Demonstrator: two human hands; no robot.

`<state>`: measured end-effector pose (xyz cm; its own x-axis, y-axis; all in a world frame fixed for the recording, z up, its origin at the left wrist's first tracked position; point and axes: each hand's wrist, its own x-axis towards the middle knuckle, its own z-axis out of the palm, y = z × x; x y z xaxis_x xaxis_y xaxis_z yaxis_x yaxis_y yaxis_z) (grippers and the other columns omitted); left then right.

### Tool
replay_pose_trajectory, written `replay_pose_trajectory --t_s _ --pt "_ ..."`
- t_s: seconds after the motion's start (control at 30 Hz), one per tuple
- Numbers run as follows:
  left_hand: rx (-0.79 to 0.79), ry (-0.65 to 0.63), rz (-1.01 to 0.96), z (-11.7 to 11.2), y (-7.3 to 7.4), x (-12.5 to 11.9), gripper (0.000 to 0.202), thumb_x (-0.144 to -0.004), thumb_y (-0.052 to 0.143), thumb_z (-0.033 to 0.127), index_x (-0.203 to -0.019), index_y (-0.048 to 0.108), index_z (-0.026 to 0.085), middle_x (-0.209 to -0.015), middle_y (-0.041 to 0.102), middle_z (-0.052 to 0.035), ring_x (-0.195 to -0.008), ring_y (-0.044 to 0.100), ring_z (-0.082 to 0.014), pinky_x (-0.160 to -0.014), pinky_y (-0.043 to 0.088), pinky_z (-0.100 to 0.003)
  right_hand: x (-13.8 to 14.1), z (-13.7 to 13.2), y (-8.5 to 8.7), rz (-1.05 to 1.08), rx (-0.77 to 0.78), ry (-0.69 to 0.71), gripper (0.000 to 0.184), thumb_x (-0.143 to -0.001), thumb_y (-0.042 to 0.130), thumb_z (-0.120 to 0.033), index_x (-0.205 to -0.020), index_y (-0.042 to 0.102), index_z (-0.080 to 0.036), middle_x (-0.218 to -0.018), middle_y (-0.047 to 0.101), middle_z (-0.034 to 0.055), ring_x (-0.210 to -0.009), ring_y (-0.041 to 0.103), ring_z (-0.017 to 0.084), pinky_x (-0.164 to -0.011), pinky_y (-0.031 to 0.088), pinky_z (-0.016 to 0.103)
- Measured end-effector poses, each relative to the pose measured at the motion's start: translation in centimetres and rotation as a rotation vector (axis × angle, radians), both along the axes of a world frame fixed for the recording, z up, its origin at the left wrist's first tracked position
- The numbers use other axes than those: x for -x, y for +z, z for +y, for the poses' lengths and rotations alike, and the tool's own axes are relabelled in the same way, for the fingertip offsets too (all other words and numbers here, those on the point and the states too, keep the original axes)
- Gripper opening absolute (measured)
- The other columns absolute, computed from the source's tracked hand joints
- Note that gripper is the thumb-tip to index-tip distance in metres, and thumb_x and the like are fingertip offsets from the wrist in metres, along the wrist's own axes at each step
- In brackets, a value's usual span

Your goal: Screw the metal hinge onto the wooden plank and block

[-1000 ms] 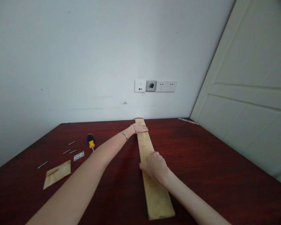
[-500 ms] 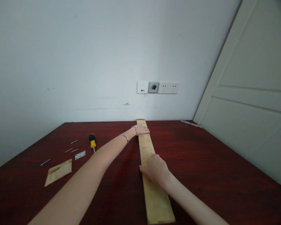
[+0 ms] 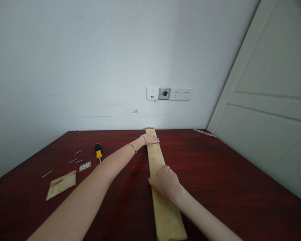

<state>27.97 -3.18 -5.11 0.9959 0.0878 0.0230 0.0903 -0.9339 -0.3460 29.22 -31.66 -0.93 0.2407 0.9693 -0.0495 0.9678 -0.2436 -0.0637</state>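
A long pale wooden plank point(image 3: 156, 160) lies on the dark red table point(image 3: 215, 174), running from near me to the back wall. My left hand point(image 3: 150, 138) rests flat on the plank's far end, fingers stretched out; two bracelets sit at that wrist. My right hand point(image 3: 165, 180) lies across the plank's middle, fingers curled over its left edge and pressing down on it.
Left of my arm lie a yellow and black screwdriver point(image 3: 98, 152), a small metal hinge point(image 3: 85, 166), several loose screws point(image 3: 72, 161) and a small wooden piece point(image 3: 61, 184). A white door point(image 3: 268, 110) stands at the right; wall sockets point(image 3: 169, 93) sit above the table.
Both hands stay on the plank. The view has shifted slightly, and the plank's near end has slid a little further toward me.
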Motion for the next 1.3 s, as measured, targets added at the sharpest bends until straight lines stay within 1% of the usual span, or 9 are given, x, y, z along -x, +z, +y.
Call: replay_pose_trajectory --t_s 0.23,0.4,0.53,0.7,0.77,0.87,1.03,1.17,1.3 --pt "0.028 0.116 -0.029 -0.3 0.2 1.0 0.048 -0.091 0.039 0.004 -0.132 0.048 0.027 -0.142 0.049 -0.0083 -0.128 0.047 -0.0205 -0.1 0.04 -0.037 -0.3 0.2 -0.4 -0.022 0.0 0.032 0.06 -0.083 0.056 -0.056 -0.099 0.072 0.0 -0.1 0.068 0.0284 -0.094 0.068 0.034 -0.076 0.055 0.035" --pt "0.076 0.306 -0.017 -0.7 0.9 3.5 0.075 -0.076 0.05 -0.001 -0.146 0.027 0.013 -0.151 0.032 -0.0181 -0.139 0.032 -0.0257 -0.109 0.032 -0.041 -2.3 0.7 0.7 -0.034 -0.002 0.111 0.059 -0.094 0.039 -0.054 -0.092 0.075 -0.007 -0.093 0.072 0.0234 -0.088 0.07 0.034 -0.07 0.054 0.04" --pt "0.067 0.433 -0.093 -0.7 3.1 7.8 0.077 -0.074 0.048 0.002 -0.147 0.022 0.007 -0.154 0.026 -0.0193 -0.143 0.023 -0.0255 -0.114 0.024 -0.036 -4.5 2.5 3.0 -0.102 -0.099 0.171 0.054 -0.097 0.034 -0.046 -0.093 0.074 -0.009 -0.091 0.072 0.0227 -0.088 0.07 0.035 -0.07 0.053 0.043" --pt "0.029 0.61 -0.182 -0.5 6.4 16.8 0.068 -0.076 0.044 0.005 -0.143 0.028 0.004 -0.149 0.035 -0.0207 -0.14 0.029 -0.0257 -0.112 0.026 -0.037 -4.2 6.2 5.0 -0.078 -0.159 0.322 0.038 -0.091 0.051 -0.041 -0.101 0.069 -0.01 -0.101 0.07 0.0199 -0.095 0.068 0.034 -0.076 0.052 0.041" --pt "0.014 0.655 -0.179 -0.9 7.4 21.0 0.064 -0.077 0.044 0.007 -0.139 0.034 0.003 -0.143 0.043 -0.0202 -0.134 0.037 -0.0257 -0.11 0.029 -0.036 -2.8 7.9 5.2 0.003 -0.19 0.448 0.036 -0.09 0.053 -0.04 -0.107 0.067 -0.012 -0.107 0.07 0.0175 -0.101 0.067 0.031 -0.082 0.051 0.039" --pt "0.018 0.702 -0.161 -2.5 8.7 27.1 0.058 -0.077 0.044 0.01 -0.135 0.04 0.005 -0.133 0.052 -0.018 -0.125 0.045 -0.0247 -0.107 0.033 -0.034 0.3 10.4 4.8 0.173 -0.231 0.728 0.043 -0.089 0.056 -0.038 -0.123 0.06 -0.012 -0.122 0.065 0.0154 -0.114 0.061 0.026 -0.096 0.045 0.035" --pt "0.102 0.773 -0.155 -7.5 9.9 35.3 0.047 -0.082 0.047 0.019 -0.128 0.05 0.011 -0.124 0.058 -0.0148 -0.117 0.05 -0.0254 -0.103 0.036 -0.036 7.5 13.9 3.4 0.288 -0.268 1.078 0.061 -0.079 0.069 -0.042 -0.128 0.057 -0.007 -0.126 0.062 0.0179 -0.12 0.056 0.028 -0.103 0.041 0.037" --pt "0.287 0.871 -0.141 -12.4 9.2 40.1 0.045 -0.082 0.055 0.03 -0.126 0.053 0.017 -0.122 0.06 -0.0108 -0.115 0.052 -0.0244 -0.1 0.039 -0.034 13.6 15.3 1.8 0.361 -0.228 1.302 0.081 -0.07 0.075 -0.051 -0.132 0.052 -0.004 -0.13 0.059 0.0211 -0.124 0.053 0.029 -0.106 0.038 0.037" --pt "0.464 1.036 -0.109 -16.9 7.4 43.3 0.062 -0.08 0.063 0.041 -0.135 0.045 0.017 -0.136 0.052 -0.0133 -0.122 0.05 -0.0255 -0.101 0.038 -0.034 18.1 15.9 -0.1 0.377 -0.148 1.411 0.1 -0.064 0.075 -0.058 -0.139 0.043 0.0 -0.14 0.048 0.025 -0.134 0.042 0.032 -0.111 0.033 0.041"
